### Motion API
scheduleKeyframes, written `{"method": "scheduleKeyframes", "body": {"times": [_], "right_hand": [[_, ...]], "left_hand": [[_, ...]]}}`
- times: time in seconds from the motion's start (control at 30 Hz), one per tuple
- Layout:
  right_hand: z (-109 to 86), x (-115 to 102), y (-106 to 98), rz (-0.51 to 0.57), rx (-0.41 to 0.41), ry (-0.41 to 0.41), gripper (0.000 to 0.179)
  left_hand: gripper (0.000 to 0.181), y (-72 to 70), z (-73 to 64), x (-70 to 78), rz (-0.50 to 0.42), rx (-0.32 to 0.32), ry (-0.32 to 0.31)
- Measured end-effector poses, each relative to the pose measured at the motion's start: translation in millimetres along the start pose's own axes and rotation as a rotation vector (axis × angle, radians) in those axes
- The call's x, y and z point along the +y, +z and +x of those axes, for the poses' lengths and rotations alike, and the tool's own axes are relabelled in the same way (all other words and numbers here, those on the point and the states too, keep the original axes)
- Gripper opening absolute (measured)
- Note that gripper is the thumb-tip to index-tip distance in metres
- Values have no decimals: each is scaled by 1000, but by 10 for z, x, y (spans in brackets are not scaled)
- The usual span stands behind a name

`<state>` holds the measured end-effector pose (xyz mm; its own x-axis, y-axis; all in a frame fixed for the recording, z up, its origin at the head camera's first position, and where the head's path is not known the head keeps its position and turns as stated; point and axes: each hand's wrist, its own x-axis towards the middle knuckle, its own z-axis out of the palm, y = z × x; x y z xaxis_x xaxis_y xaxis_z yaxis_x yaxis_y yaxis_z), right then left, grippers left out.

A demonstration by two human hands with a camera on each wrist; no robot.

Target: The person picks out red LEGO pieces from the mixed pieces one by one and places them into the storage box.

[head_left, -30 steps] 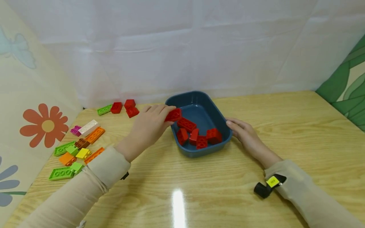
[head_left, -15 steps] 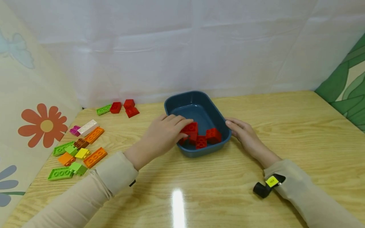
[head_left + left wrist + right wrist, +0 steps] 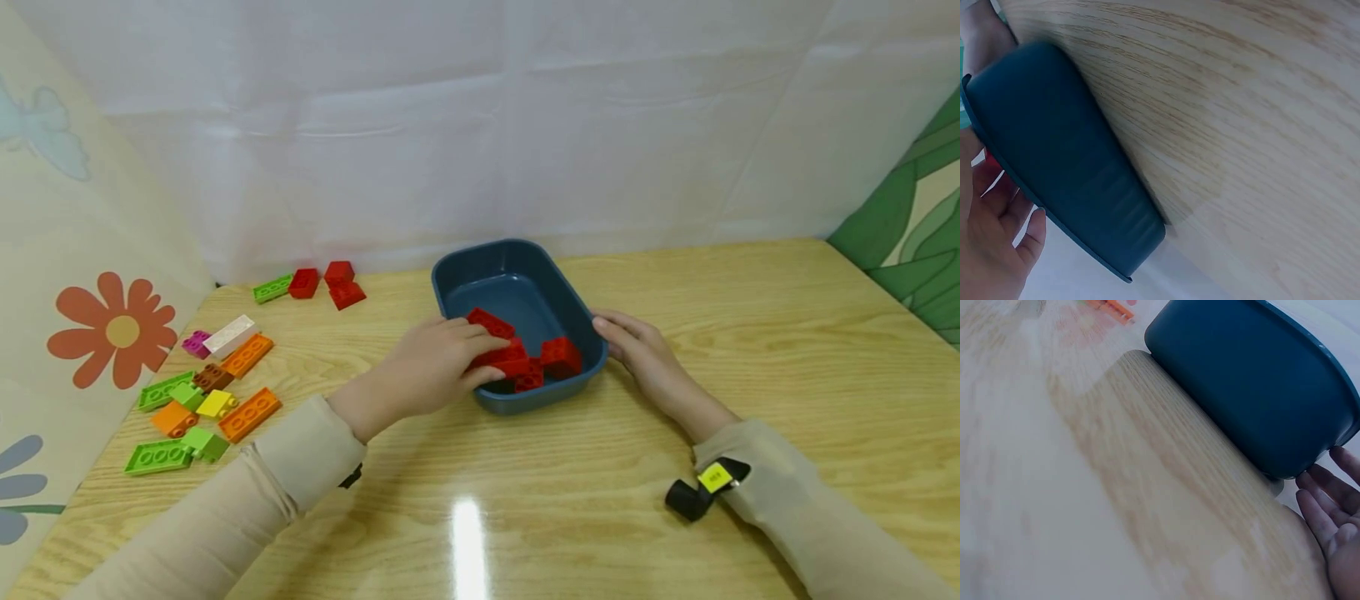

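A dark blue rectangular bin [image 3: 536, 403] with several red toy bricks inside stands mid-table in the head view. Over its near left rim reaches my left hand [image 3: 435, 367], thumb and fingers pinching a red toy brick [image 3: 513, 364] low among the others. Next to it lie a long red brick [image 3: 491, 322] and a square red one [image 3: 561, 357]. In the left wrist view, the bin wall [image 3: 1066, 150] hides most of the brick. My right hand [image 3: 641, 350] rests against the bin's right side; in the right wrist view its extended fingers [image 3: 1316, 509] touch the outer wall.
Several loose bricks lie at the table's left, among them a white one [image 3: 231, 336], a yellow one [image 3: 218, 405] and an orange plate [image 3: 251, 415]. More red bricks [image 3: 345, 294] sit near the back edge. A white cloth [image 3: 480, 125] hangs behind the table.
My left hand has carried the red brick over the left rim and down into the bin, then slightly toward its near end. The right hand and the bin have stayed put.
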<state>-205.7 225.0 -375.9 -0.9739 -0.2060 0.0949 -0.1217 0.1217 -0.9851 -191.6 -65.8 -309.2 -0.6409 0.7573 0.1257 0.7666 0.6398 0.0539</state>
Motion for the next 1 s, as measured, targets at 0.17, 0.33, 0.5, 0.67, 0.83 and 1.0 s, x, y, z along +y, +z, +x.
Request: {"method": "scheduleKeyframes", "body": {"times": [0.17,0.33,0.5,0.67,0.83,1.0], "right_hand": [[-1,2,-3,-8,-4,6,56],[4,13,-2,-9,-4,18,57],[4,11,-6,4,5,15,57],[-1,10,-7,9,5,19,57],[1,10,-7,23,14,16,55],[10,14,-3,9,11,6,56]], "left_hand": [[43,3,14,-2,-57,-59,-41],[40,28,10,-10,-84,-73,-48],[38,40,8,-13,-83,-79,-34],[35,47,10,-10,-83,-73,-19],[30,62,16,-12,-84,-64,-15],[28,72,15,-13,-81,-53,-20]]}}
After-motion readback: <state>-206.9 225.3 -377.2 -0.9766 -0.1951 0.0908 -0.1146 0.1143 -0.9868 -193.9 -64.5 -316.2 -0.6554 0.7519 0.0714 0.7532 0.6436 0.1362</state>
